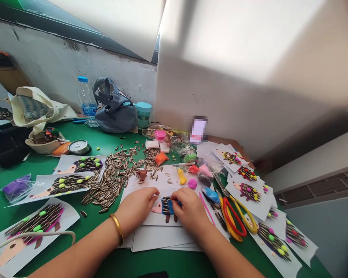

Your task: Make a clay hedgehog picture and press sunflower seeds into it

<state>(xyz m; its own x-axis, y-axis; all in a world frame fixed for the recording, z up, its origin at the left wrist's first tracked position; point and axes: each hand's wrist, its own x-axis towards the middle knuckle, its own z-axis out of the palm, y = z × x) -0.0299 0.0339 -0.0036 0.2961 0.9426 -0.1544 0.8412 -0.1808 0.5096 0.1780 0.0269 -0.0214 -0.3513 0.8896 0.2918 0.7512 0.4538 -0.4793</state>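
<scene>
A small hedgehog picture lies on white paper, with a pink face, brown feet and a blue clay body carrying striped sunflower seeds. My right hand is over the body's right side, its thumb and fingers pinched at a seed whose dark tip barely shows. Left of the picture, my left hand rests by the paper with curled fingers together; anything in them is hidden. Above the hands lie brown clay, yellow clay and a magenta clay ball. A gold bracelet circles the left wrist.
Loose sunflower seeds are heaped to the left. Scissors and pens lie right. Hedgehog pictures flank both sides. A bottle, grey bag and lidded cup stand at the back; a cable crosses lower left.
</scene>
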